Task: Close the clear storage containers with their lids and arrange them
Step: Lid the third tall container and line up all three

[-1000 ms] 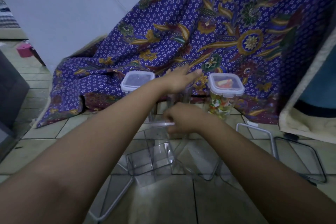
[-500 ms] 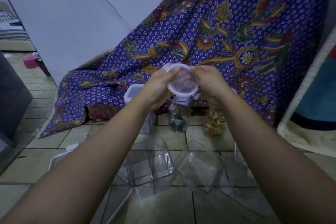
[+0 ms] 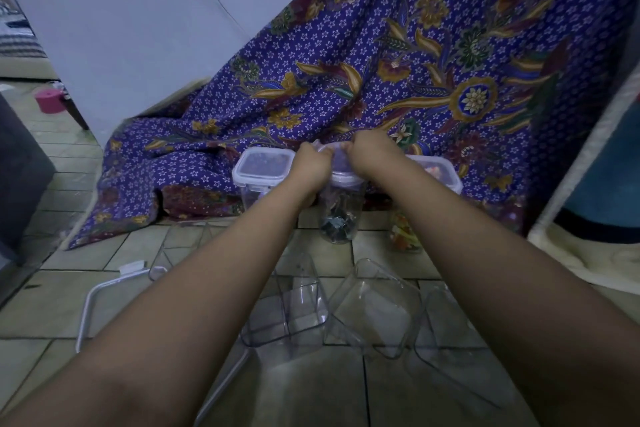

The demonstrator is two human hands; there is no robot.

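Three tall clear containers stand in a row in front of the cloth. The left container (image 3: pixel 262 167) and the right container (image 3: pixel 440 172) carry white-rimmed lids. On top of the middle container (image 3: pixel 340 218), which has dark contents, sits a clear lid (image 3: pixel 341 166). My left hand (image 3: pixel 311 165) grips the lid's left edge and my right hand (image 3: pixel 369 152) grips its right edge, both pressing down on it. Empty clear containers lie on the tiles nearer to me: one (image 3: pixel 287 308) left of centre, another (image 3: pixel 375 308) right of it.
A purple patterned cloth (image 3: pixel 398 73) drapes behind the row. A loose white-rimmed lid (image 3: pixel 104 291) lies on the tiled floor at the left. A pink tub (image 3: pixel 50 100) stands far left. A cream and blue cushion (image 3: pixel 602 218) borders the right.
The lid that my hands held tilted above the middle container has come down onto its top. Both hands now press at its edges.
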